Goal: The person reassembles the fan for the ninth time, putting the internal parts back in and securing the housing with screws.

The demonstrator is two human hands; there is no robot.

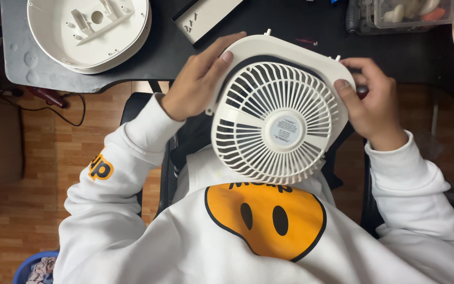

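I hold a white plastic fan housing [277,118] over my lap, its round slatted grille facing me with a small round label at the centre. My left hand [198,79] grips the upper left rim of its frame, thumb on the front. On the upper right rim sits my right hand [371,102], thumb pressed on the frame edge and fingers behind. A small dark object shows between the right fingers; I cannot tell what it is.
A dark desk [164,52] lies ahead. On it stand a round white plastic shell [88,31] at the left, a small white tray with screws [206,18], and a clear plastic box of parts [405,13] at the right. Wooden floor and a blue bin [32,268] lie at the left.
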